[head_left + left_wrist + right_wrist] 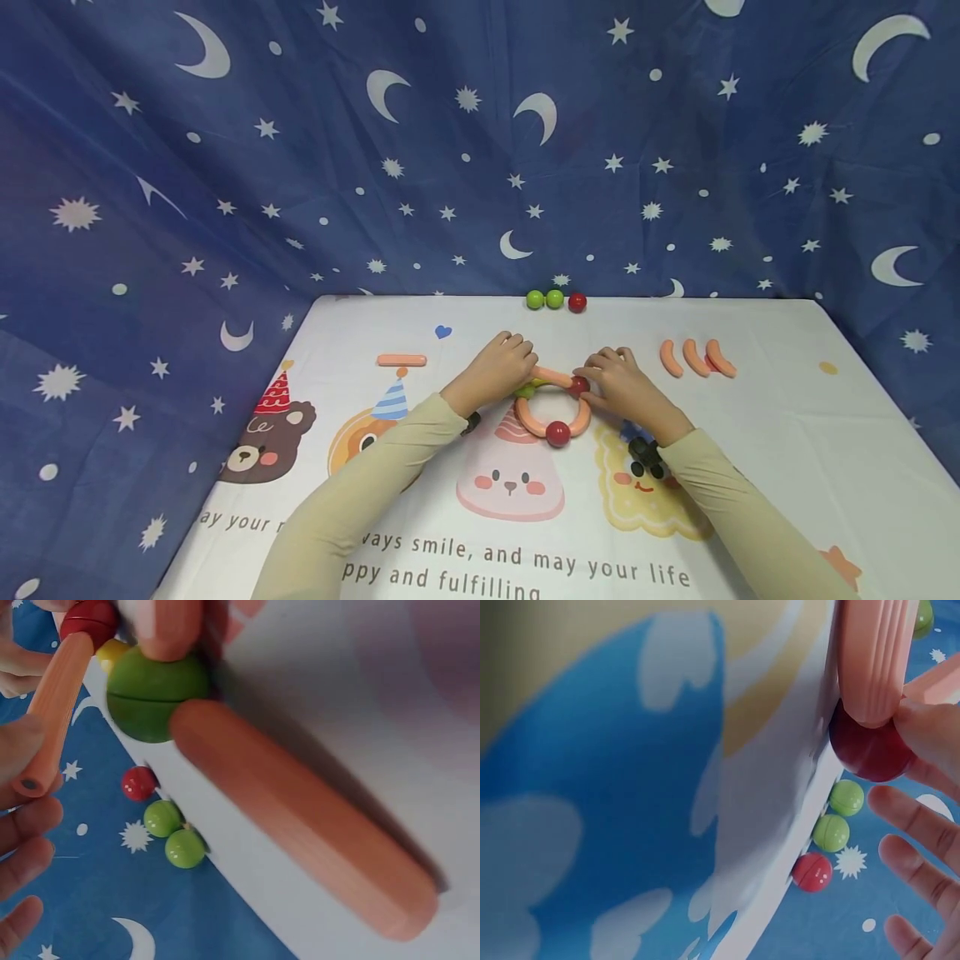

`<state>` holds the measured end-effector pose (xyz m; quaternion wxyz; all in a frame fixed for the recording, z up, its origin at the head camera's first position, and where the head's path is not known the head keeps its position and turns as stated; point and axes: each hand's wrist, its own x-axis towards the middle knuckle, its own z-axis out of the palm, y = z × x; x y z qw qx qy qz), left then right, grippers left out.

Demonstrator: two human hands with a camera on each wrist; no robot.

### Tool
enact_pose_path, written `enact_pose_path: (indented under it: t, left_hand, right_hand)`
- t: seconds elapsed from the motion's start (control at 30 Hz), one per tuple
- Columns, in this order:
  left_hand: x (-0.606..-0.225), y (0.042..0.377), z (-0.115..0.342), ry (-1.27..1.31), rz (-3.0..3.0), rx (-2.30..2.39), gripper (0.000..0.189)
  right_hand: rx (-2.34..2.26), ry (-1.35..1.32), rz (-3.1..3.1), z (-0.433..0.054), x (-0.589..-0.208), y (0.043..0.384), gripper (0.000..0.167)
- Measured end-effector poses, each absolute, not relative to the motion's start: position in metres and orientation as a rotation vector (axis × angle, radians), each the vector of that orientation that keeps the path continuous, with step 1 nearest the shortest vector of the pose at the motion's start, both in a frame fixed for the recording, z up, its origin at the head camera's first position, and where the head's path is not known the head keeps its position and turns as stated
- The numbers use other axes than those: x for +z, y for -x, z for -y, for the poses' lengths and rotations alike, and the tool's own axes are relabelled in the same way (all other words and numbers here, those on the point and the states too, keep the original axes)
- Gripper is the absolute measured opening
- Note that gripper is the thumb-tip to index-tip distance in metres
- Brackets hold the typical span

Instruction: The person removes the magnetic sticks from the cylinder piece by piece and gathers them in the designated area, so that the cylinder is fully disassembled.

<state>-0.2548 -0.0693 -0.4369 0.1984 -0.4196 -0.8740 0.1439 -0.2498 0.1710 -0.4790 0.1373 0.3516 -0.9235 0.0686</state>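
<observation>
In the head view my two hands meet over a ring of pinkish-orange toy sticks and balls. My left hand (504, 360) pinches the free end of a straight stick (61, 705), which has a small hole in that end. Its other end joins a red ball (870, 746), held by the thumb and fingers of my right hand (621, 382). Below them, curved sticks (528, 418) run to another red ball (558, 434) at the near side. Close to the left hand sits a green ball (157, 694), with a longer stick (307, 825) reaching away from it and a yellow ball (112, 654) behind.
Two green balls (535, 299) and a red ball (577, 302) line the table's back edge. Three curved sticks (695, 357) lie at the right, a straight stick (402, 360) at the left. A printed white cloth (750, 467) covers the table; a blue star-patterned curtain (480, 150) hangs behind.
</observation>
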Motion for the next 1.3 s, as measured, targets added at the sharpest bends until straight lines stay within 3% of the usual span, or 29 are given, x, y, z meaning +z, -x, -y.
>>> enact_pose_path:
  t: [1.3]
  left_hand:
    - [-0.461, 0.258, 0.064, 1.178, 2.54, 0.296, 0.021]
  right_hand:
    - [0.151, -1.003, 2.691, -0.169, -0.48, 0.248, 0.029]
